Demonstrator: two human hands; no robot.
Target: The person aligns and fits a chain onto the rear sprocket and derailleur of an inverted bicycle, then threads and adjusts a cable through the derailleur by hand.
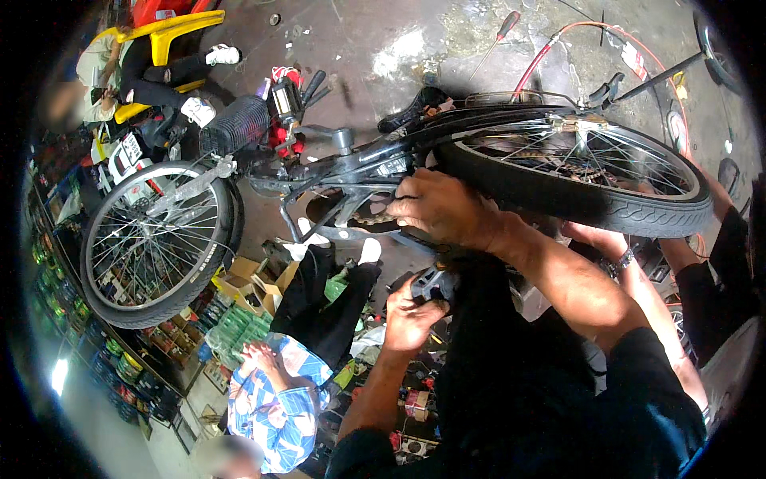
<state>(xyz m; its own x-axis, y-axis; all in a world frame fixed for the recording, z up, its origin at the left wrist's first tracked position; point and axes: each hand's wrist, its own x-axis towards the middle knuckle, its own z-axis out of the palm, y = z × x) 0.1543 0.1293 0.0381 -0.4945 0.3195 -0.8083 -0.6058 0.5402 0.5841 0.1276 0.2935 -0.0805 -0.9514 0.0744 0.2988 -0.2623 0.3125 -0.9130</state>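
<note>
Hold steady: black pedal point(432, 285), one, in closed grip of left hand point(410, 317); keep off chain point(372, 219): curled fingers of right hand point(443, 209), grip's contents not discernible.

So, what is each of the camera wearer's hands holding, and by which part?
The left hand holds what looks like a bicycle pedal by its lower-left side. The right hand is beside the chain; whether it holds anything cannot be told.

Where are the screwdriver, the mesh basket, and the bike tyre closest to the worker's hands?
Screwdriver point(508, 25): head view, on its handle.
Mesh basket point(234, 126): head view, on its dark mesh side.
Tyre point(610, 206): head view, on its black outer tread.
</note>
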